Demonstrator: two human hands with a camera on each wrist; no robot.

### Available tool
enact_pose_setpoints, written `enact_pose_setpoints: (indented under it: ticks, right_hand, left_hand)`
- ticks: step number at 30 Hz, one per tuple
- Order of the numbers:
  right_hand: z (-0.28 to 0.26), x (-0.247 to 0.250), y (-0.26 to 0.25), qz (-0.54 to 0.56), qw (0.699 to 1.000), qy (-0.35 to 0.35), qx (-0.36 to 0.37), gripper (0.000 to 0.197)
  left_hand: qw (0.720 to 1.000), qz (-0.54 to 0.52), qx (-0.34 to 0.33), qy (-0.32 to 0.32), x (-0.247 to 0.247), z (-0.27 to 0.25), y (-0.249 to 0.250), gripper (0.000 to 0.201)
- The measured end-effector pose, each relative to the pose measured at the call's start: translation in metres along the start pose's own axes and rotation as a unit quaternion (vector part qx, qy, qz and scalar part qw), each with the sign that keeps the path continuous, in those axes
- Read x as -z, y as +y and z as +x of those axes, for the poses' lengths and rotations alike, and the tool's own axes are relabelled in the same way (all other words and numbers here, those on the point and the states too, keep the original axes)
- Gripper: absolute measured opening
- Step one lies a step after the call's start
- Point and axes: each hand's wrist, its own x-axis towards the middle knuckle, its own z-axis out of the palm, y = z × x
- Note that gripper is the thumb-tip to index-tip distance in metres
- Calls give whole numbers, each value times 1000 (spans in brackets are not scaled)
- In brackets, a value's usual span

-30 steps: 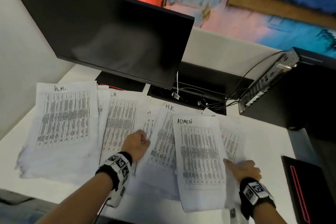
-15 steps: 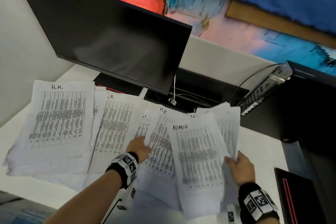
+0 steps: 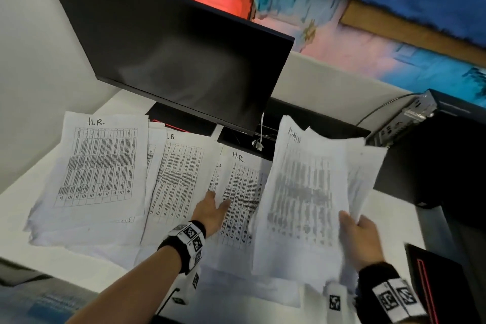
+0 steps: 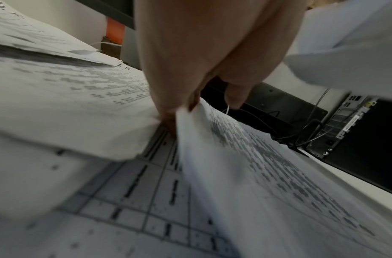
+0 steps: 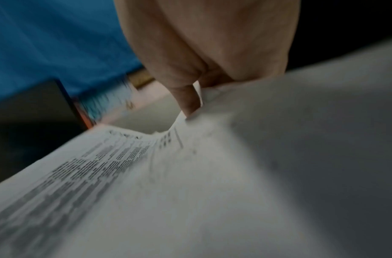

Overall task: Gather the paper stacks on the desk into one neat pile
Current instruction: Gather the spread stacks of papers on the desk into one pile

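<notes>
Several stacks of printed sheets lie fanned across the white desk. An "H.R." stack is at the far left, with another stack beside it. My left hand pinches the raised left edge of the middle "H.R." stack. The left wrist view shows my fingers under that edge. My right hand grips the "ADMIN" stack by its right edge and holds it off the desk, tilted up. In the right wrist view my thumb presses on the stack.
A dark monitor hangs over the back of the papers, above a cable opening. A small computer with cables stands at the back right on a black unit. A black device with a red line lies near my right wrist.
My right hand has lifted the ADMIN stack off the desk and tilted it upward. My left hand has moved right and taken hold of the middle H.R. stack's edge.
</notes>
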Motion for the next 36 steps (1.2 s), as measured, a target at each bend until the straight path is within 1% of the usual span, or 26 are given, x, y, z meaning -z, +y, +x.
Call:
enact_pose_setpoints:
  ticks: [1, 3, 4, 5, 7, 8, 9, 10, 12, 15, 17, 18, 19, 21, 22, 23, 24, 25, 26, 28, 29, 31, 32, 33, 34, 36]
  right_hand:
    - [1, -12, 16, -7, 1000, -23, -18, 32]
    - [5, -35, 49, -33, 993, -75, -88, 42]
    - [7, -45, 62, -46, 987, -97, -117, 54]
    - [7, -54, 70, -55, 983, -118, -130, 64]
    - [10, -70, 73, -75, 983, -106, -130, 76]
    - [9, -75, 67, -80, 980, -106, -149, 80]
    - [12, -79, 64, -73, 978, -111, -161, 82]
    - [15, -80, 62, -65, 976, -120, -172, 78]
    - [21, -82, 60, -35, 972, -147, -182, 65]
    - [27, -82, 62, -39, 971, -167, -169, 51]
    - [23, -82, 56, -70, 977, -166, -117, 40]
    - [22, -81, 52, -108, 979, -155, -75, 36]
    - [20, -80, 47, -152, 979, -131, -28, 33]
    - [8, -72, 27, -225, 970, -77, 59, 23]
    - [1, -70, 16, -248, 961, -56, 105, 19]
    - [-7, -65, 6, -271, 951, -35, 145, 17]
    - [-15, -61, -4, -290, 940, -11, 179, 16]
    - [-22, -59, -13, -309, 928, 14, 207, 15]
    - [-29, -56, -21, -321, 918, 38, 231, 15]
    - [-44, -49, -37, -331, 895, 84, 288, 21]
    - [-51, -46, -45, -332, 883, 107, 314, 24]
    - [-65, -41, -61, -334, 865, 148, 343, 28]
    - [-70, -39, -67, -330, 861, 166, 349, 28]
    - [-75, -36, -75, -320, 858, 187, 355, 29]
    - [-78, -33, -80, -301, 856, 199, 369, 28]
    - [-87, -30, -92, -257, 870, 181, 381, 30]
  left_hand:
    - [1000, -7, -7, 9, 0, -1, 0, 70]
    - [999, -9, -29, 41, 0, -4, 0, 70]
    - [998, -1, -40, 51, 0, -5, 0, 70]
    - [998, 10, -47, 52, -1, -6, -2, 70]
    - [997, 49, -56, 37, -3, -8, -5, 69]
    - [995, 72, -59, 28, -4, -9, -5, 68]
    - [994, 93, -60, 23, -6, -10, -6, 67]
    - [992, 110, -58, 15, -8, -11, -5, 64]
    - [989, 139, -56, -4, -8, -13, -2, 55]
    - [985, 152, -70, -29, 2, -16, 2, 48]
    - [987, 128, -94, 6, 17, -16, 2, 39]
    - [987, 116, -106, 35, 27, -16, 0, 35]
    - [985, 111, -117, 65, 40, -15, -4, 35]
    - [978, 134, -119, 110, 67, -11, -14, 44]
    - [974, 161, -100, 123, 82, -8, -21, 48]
    - [972, 187, -70, 122, 94, -4, -27, 49]
    - [971, 212, -36, 106, 105, 0, -32, 48]
    - [968, 237, -13, 80, 115, 4, -38, 47]
    - [966, 253, -4, 54, 121, 7, -42, 46]
    - [971, 239, -22, 11, 130, 11, -50, 46]
    - [977, 208, -42, -6, 132, 12, -52, 43]
    - [990, 112, -81, -17, 142, 12, -52, 25]
    - [993, 67, -97, 2, 150, 13, -51, 18]
    - [993, 46, -105, 39, 163, 17, -52, 14]
    - [989, 45, -108, 89, 178, 22, -53, 14]
    - [973, 77, -86, 202, 213, 35, -59, 24]
